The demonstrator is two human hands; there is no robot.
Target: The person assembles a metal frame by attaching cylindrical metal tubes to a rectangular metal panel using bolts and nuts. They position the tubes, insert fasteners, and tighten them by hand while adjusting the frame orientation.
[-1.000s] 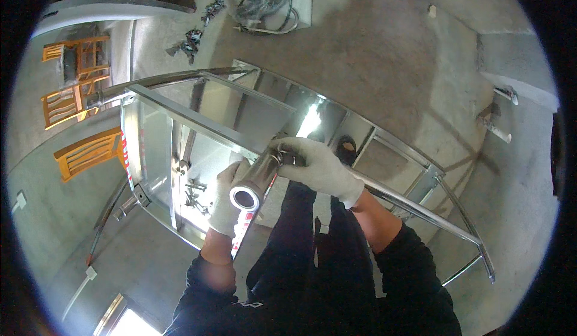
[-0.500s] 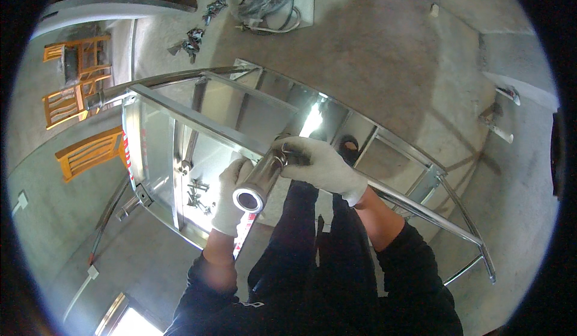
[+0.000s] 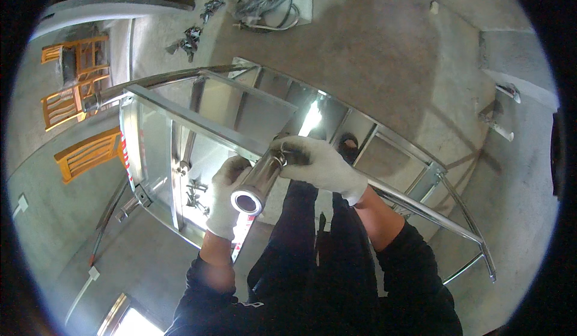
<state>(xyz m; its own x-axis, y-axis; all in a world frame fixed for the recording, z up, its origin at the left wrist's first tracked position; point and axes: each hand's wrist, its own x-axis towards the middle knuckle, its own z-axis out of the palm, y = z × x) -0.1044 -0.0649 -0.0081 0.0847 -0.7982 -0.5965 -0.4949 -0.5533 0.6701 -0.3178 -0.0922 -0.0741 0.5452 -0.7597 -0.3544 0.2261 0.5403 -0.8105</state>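
A shiny round metal leg (image 3: 259, 183) with an open, flanged end points up toward me from a metal frame (image 3: 195, 122). My right hand (image 3: 324, 166), in a white glove with dark-stained fingertips, is closed at the leg's right side, its fingers pressed around a small fitting on it. On the other side, my gloved left hand (image 3: 223, 201) is beside the leg, fingers curled under the frame's rail; what they hold, if anything, is hidden. Several small metal fasteners (image 3: 195, 195) lie on the bright panel (image 3: 204, 149) left of that hand.
Curved chrome tubes (image 3: 427, 211) stick out from the frame. Wooden chairs (image 3: 87, 152) stand at the left. Coiled hoses in clear plastic (image 3: 261, 2) and dark, crumpled bundles (image 3: 191, 40) are on the floor beyond. One of my feet (image 3: 348, 146) shows past the frame.
My left hand has shifted slightly left and turned, showing more of its curled fingers. My right hand stays at the same spot on the leg.
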